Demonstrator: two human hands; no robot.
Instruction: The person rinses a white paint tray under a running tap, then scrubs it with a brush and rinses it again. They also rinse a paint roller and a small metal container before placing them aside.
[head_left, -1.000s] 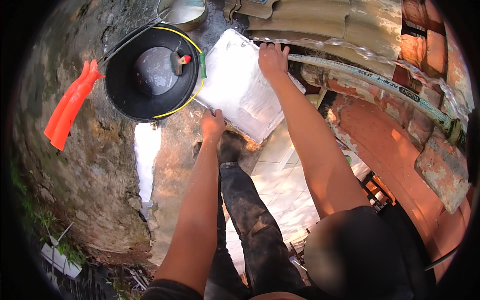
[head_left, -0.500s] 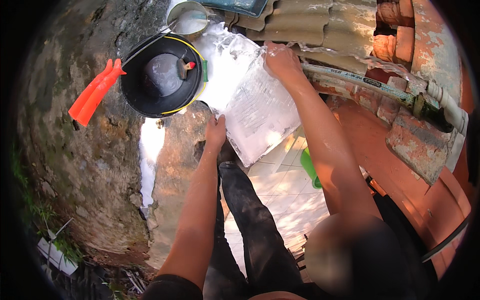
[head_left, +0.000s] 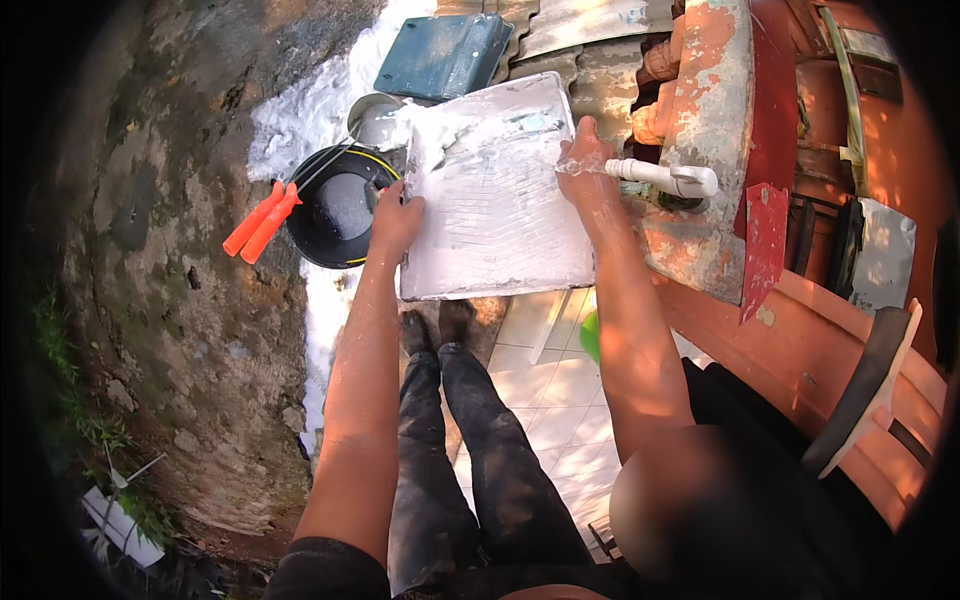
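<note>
Both hands on the white paint-smeared tray (head_left: 495, 200), one per side. Left hand (head_left: 395, 218) clamped on its left edge, fingers curled over the rim. Right hand (head_left: 590, 165) gripping the right edge near the top corner, fingers wrapped on it. Tray held flat-ish out in front of me, between my hands, above my feet and the pale floor tiles (head_left: 560, 385).

Just left of my left hand: black bucket (head_left: 335, 205) with a yellow rim, and an orange-handled tool (head_left: 262, 220) lying against its left side. Beyond the tray's top-left corner, a small metal pot (head_left: 375, 120), with white splashes on the ground around it. Further out, a blue-green box (head_left: 442, 55).

Right of my right hand, nearly touching it: white plastic pipe fitting (head_left: 665, 178) sticking out of the peeling red-painted wall (head_left: 715, 90). Red scraper-like blade (head_left: 765, 240) leans further right.
</note>
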